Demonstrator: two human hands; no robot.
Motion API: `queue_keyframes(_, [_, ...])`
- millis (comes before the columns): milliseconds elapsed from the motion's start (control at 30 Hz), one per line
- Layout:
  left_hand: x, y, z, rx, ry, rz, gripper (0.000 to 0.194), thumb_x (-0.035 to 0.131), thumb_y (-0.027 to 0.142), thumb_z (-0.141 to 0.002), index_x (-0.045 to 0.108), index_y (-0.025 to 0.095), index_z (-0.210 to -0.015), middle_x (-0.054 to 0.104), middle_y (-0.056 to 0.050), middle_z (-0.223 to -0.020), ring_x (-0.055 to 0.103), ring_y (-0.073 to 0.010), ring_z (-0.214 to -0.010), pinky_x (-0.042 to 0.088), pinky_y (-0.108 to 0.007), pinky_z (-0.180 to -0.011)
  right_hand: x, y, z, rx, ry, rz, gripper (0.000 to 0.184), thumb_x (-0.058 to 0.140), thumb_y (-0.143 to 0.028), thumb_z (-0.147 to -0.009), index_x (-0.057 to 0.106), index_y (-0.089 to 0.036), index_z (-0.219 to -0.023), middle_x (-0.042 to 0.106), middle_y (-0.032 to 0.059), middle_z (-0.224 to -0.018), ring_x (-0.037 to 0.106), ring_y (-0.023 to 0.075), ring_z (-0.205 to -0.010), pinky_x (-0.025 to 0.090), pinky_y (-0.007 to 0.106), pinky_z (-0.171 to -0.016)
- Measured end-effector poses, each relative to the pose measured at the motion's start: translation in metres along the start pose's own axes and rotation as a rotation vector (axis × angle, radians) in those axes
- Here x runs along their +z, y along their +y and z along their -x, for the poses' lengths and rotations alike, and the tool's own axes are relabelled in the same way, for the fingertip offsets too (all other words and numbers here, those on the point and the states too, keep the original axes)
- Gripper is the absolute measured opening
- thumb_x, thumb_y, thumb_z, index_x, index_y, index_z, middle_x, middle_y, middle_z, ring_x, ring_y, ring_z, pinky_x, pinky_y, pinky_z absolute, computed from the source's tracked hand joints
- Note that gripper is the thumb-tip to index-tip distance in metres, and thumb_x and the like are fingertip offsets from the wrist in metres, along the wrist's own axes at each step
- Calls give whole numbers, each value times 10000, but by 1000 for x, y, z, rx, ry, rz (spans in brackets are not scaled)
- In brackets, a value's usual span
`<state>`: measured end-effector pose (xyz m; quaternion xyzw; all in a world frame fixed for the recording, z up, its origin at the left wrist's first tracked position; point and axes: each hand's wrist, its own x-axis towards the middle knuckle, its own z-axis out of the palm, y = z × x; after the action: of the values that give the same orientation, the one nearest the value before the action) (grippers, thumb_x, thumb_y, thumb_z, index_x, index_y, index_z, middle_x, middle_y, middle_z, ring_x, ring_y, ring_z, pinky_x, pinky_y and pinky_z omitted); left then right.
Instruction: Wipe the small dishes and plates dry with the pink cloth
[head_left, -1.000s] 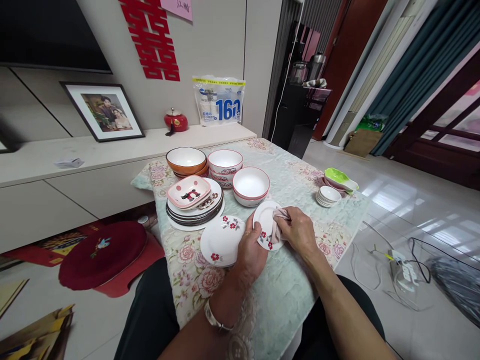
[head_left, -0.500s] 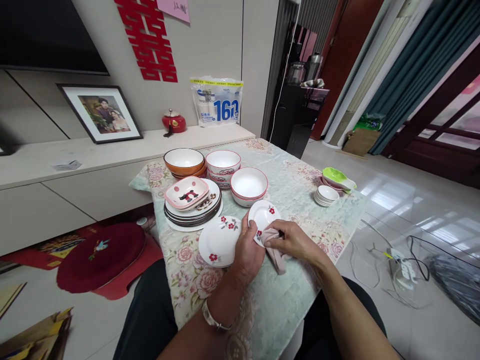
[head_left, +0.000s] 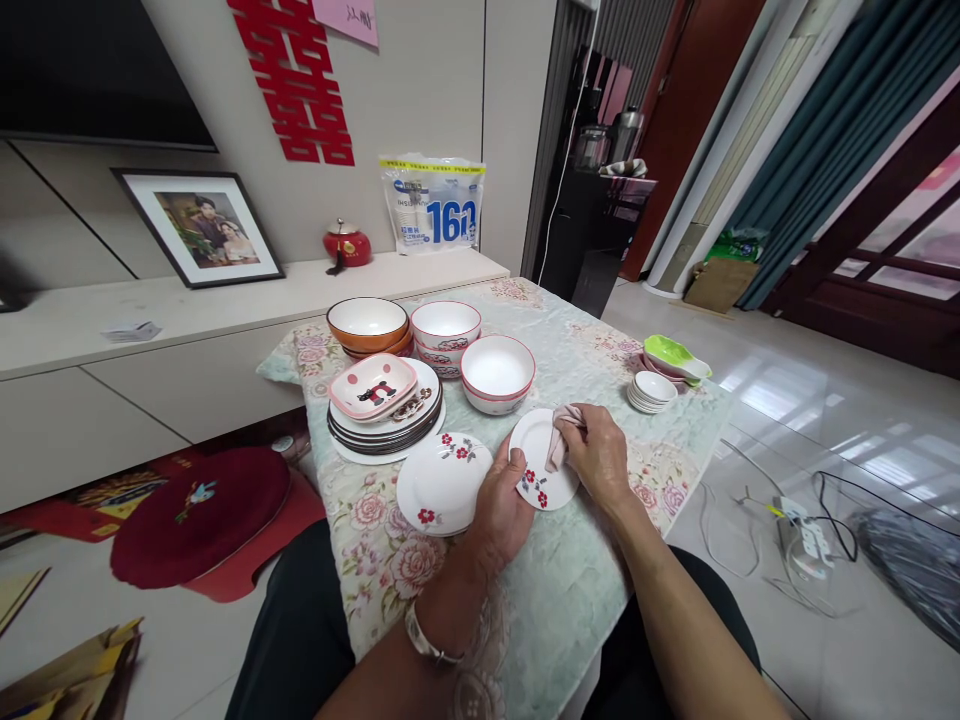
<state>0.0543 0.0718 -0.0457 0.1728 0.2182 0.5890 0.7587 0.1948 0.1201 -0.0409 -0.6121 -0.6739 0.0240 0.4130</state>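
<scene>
A small white plate with red flowers is held by its left edge in my left hand, thumb on top. My right hand is closed on a pale pink cloth, which presses against the plate's upper right rim. Just left of my left hand, a larger flowered plate lies on the table, its right edge partly hidden by that hand. Behind the held plate stand two stacked white bowls with red rims.
A pink square dish tops a plate stack at the left. Brown bowls and more red-rimmed bowls stand behind. Small white dishes and a green dish sit near the table's right edge.
The cloth in my right hand has moved from the plate's lower part up to its upper right rim. The plate has turned and shifted slightly right and down.
</scene>
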Motion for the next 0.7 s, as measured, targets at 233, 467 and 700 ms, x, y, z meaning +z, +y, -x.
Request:
queue_keyframes(233, [-4,-7,1,-35,-123,30,582,577,274,-913,414,188,-1465,603,-128,-1373,455,-283,-1373,266,-471,-1187,0,-19,4,-324,-15,-195,243,548,-263,-944,651,-203,-1156,600,87,-1014,603,209,-935,498,331,-808])
queue_keyframes(467, [3,-1,3,-15,-53,52,578,564,255,-917,398,192,-1467,619,-138,-1352,488,-286,-1347,302,-489,-1165,-2,-9,0,-216,-12,-100,243,544,-275,-937,684,-190,-1116,599,79,-943,597,212,-875,490,333,-785])
queue_keyframes(700, [-1,3,-3,112,59,70,543,586,246,-904,430,235,-1424,639,-109,-1334,585,-249,-1250,388,-437,-1122,-8,14,-3,44,-167,-51,224,579,-351,-869,705,-170,-905,629,65,-840,582,222,-814,432,326,-738])
